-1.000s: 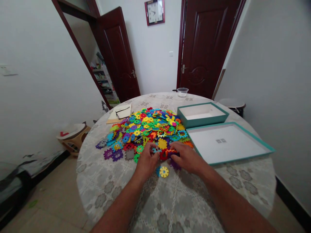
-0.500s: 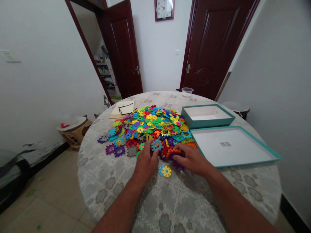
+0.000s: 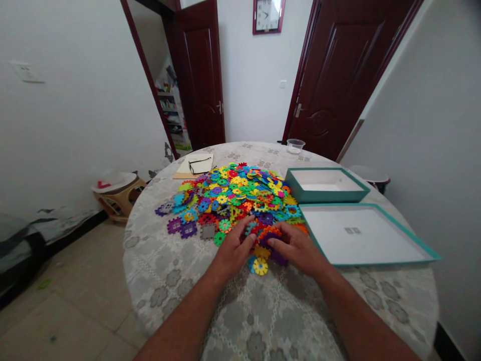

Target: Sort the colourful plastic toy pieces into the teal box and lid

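Note:
My left hand [image 3: 236,246] pinches a teal toothed plastic building piece [image 3: 250,227] between thumb and fingers. Close by on the right, my right hand [image 3: 298,246] grips an orange toothed piece [image 3: 269,231] that has purple just below it. The two hands' pieces nearly meet; whether they touch I cannot tell. Behind them spreads a large heap of colourful toothed pieces [image 3: 236,188], round and square. In front of the hands, a yellow flower-shaped disc [image 3: 260,266] lies partly over a blue one on the tablecloth.
To the right stand a green-edged open box [image 3: 326,196] and its shallow white lid [image 3: 361,245]. Glasses [image 3: 199,165] rest on papers at the back left. A clear plastic bowl [image 3: 295,146] sits at the far edge of the round table [image 3: 173,301].
My left hand has moved right with the teal piece, bringing it beside the orange piece. My right hand stays about where it was. The view has shifted slightly.

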`<state>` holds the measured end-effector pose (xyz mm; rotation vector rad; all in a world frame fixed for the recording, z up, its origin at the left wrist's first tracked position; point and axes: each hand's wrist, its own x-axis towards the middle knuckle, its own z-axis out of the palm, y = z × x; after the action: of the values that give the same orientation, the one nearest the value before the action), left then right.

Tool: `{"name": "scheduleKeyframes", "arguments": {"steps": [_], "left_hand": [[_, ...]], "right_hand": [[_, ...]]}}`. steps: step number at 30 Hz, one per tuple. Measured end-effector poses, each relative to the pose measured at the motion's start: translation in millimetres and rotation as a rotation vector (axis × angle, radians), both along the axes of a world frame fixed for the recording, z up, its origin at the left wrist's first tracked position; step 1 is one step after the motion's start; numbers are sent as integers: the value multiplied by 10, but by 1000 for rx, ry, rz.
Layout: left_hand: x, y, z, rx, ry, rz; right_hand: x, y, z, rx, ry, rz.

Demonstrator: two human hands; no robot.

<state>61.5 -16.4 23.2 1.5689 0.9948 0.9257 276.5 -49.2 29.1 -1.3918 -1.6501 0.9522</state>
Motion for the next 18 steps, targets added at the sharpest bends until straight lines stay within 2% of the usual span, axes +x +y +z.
{"name": "scheduleKeyframes", "arguments": {"steps": [4, 12, 15, 18], "left_hand": [[32, -7, -14, 6, 53, 27], [12, 45, -59, -26, -63, -27], [11, 49, -67, -78, -76, -56], [23, 32, -60, -54, -28, -54]], "right_hand": [[-98, -19, -10, 33, -11, -43], [-243, -10, -182, 146, -9, -142], [-263, 0, -170, 154, -26, -163], [-288, -3, -105, 124, -43, -162]]}}
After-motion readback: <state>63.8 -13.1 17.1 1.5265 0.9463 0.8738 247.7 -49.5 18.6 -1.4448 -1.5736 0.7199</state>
